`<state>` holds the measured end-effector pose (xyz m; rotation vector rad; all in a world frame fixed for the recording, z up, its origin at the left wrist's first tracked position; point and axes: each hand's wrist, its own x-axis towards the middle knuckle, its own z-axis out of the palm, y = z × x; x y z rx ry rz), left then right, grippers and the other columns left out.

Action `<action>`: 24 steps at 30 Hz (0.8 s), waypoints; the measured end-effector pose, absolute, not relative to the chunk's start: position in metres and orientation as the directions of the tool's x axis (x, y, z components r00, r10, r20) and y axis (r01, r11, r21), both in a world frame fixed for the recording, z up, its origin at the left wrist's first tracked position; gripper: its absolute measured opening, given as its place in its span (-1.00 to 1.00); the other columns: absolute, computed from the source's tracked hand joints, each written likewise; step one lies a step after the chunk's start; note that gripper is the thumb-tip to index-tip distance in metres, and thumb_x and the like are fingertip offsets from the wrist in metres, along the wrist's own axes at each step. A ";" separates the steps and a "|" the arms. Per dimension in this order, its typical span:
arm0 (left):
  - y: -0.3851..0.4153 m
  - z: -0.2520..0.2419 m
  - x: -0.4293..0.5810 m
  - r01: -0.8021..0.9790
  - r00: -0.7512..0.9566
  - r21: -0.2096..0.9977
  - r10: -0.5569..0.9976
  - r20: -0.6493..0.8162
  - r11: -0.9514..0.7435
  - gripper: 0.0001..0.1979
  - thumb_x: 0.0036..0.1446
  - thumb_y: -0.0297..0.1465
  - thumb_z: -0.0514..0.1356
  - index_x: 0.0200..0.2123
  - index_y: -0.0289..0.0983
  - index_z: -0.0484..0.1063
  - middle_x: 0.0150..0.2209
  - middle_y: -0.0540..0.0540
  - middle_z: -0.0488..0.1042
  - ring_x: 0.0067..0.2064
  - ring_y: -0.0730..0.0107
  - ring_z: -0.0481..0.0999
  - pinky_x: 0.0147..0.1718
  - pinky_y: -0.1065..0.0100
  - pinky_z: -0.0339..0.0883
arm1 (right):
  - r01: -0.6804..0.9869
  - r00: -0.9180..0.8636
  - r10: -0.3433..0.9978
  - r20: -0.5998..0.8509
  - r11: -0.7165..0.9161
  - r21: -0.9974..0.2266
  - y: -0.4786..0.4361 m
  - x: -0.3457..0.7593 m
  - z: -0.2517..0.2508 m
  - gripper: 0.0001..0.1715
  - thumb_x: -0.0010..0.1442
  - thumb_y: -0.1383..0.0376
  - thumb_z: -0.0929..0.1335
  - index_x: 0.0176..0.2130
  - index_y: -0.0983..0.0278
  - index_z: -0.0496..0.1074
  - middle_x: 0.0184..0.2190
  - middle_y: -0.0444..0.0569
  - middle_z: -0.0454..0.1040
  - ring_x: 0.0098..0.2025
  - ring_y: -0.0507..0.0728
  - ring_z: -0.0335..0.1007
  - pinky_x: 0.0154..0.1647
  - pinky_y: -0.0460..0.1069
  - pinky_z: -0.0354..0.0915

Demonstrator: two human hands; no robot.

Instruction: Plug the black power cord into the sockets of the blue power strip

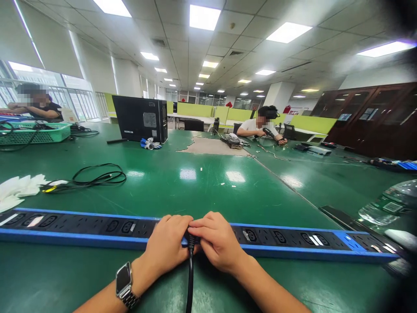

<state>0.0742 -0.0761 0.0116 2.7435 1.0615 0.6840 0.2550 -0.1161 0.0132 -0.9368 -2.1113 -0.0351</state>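
Note:
A long blue and black power strip (97,232) lies across the green table (195,182) in front of me. A black plug (191,240) with its cable (190,282) running toward me sits in a socket at the strip's middle. My left hand (167,245), with a watch on the wrist, and my right hand (216,241) are both curled over the strip, fingertips meeting on the plug. Both hands press on it from either side.
A coiled black cable (97,176) and white gloves (19,189) lie at the left. A black computer case (140,118) stands farther back, a green basket (35,132) at far left. Two other people sit at the table's far side. A plastic bottle (387,206) is at the right.

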 end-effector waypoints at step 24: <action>-0.095 0.016 0.079 0.787 0.568 0.028 0.741 0.358 -0.617 -0.65 0.20 -0.51 0.03 0.05 -0.29 0.35 -0.06 -0.22 0.54 -0.02 0.13 0.49 -0.01 0.15 0.27 | 0.939 -0.110 0.663 0.741 0.315 -0.142 -0.123 0.215 -0.028 -0.67 0.23 0.37 0.25 -0.01 0.26 0.40 -0.14 0.02 0.54 -0.12 0.16 0.32 -0.03 0.08 0.10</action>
